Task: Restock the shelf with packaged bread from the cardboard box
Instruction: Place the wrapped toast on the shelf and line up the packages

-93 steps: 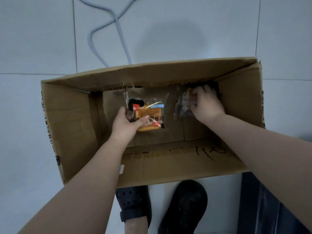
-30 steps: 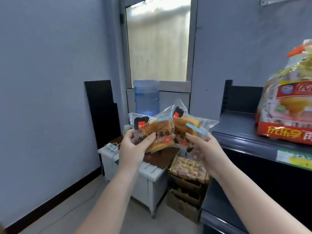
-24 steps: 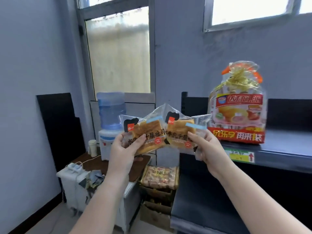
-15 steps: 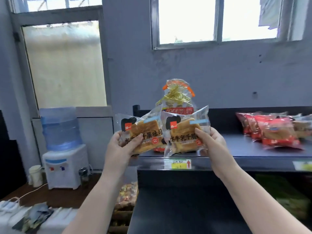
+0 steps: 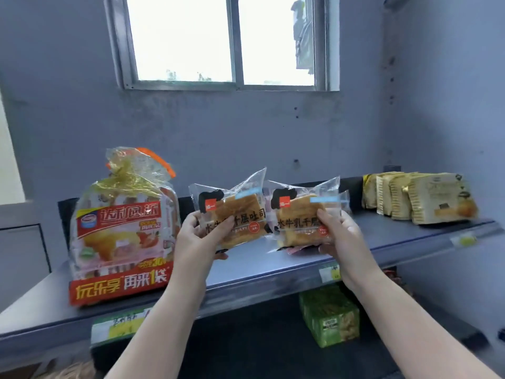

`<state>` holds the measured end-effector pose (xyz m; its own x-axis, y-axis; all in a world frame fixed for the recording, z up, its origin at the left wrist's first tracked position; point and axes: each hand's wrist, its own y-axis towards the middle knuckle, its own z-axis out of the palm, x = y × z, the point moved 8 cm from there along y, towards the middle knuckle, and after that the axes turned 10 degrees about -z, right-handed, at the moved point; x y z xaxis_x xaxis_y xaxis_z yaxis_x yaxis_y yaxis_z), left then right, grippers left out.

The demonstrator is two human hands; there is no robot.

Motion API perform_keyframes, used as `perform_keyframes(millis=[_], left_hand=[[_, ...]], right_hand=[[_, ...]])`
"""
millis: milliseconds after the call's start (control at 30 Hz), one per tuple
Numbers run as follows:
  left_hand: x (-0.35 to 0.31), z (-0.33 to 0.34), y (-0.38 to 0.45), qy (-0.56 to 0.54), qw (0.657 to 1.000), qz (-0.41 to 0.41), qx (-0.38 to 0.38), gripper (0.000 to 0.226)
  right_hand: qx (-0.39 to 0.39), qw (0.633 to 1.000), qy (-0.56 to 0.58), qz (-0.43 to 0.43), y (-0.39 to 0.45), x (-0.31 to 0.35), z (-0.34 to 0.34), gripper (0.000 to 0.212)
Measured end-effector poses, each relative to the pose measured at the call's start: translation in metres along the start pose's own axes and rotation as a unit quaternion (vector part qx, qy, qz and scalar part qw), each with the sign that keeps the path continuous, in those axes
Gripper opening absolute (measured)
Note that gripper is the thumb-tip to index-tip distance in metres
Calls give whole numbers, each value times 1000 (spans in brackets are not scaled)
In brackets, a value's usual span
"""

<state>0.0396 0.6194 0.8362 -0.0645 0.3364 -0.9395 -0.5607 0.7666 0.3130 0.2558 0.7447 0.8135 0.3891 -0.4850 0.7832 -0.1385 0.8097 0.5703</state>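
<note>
I hold two clear packets of brown toast bread side by side, just above the grey shelf (image 5: pixel 273 266). My left hand (image 5: pixel 200 237) grips the left bread packet (image 5: pixel 240 212) by its lower left corner. The right bread packet (image 5: pixel 297 217) is held at its right edge by my right hand (image 5: pixel 338 236). Both packets face me with their black labels at the top. The cardboard box is out of view.
A large red and clear bag of pastries (image 5: pixel 123 231) stands on the shelf to the left. Several pale yellow packs (image 5: pixel 420 198) line the shelf at the right. A green pack (image 5: pixel 330 315) sits on the lower shelf. A window is above.
I took both packets out of the cardboard box, rose and turned right to face the shelf. The packets have come closer to the shelf surface, between the big bag and the yellow packs.
</note>
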Motion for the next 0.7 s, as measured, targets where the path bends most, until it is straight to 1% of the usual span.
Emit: perform_keyframes(millis=[200,333,500,700], left_hand=[[22,62,16,4,999,-11,34,23],[32,85,32,8,999,-13,47,25],[43,109,57,-1,998,-14,65,29],[47,133,95,-29,996,0,83,27]], right_hand=[[-62,998,3,18,20,-14,-63,10],[-94,995,-9,20,32,-22,-90,15],[-124,992,-22,21,53,-35,-112,17],[-154,987,-34,11,93,-50,-123,21]])
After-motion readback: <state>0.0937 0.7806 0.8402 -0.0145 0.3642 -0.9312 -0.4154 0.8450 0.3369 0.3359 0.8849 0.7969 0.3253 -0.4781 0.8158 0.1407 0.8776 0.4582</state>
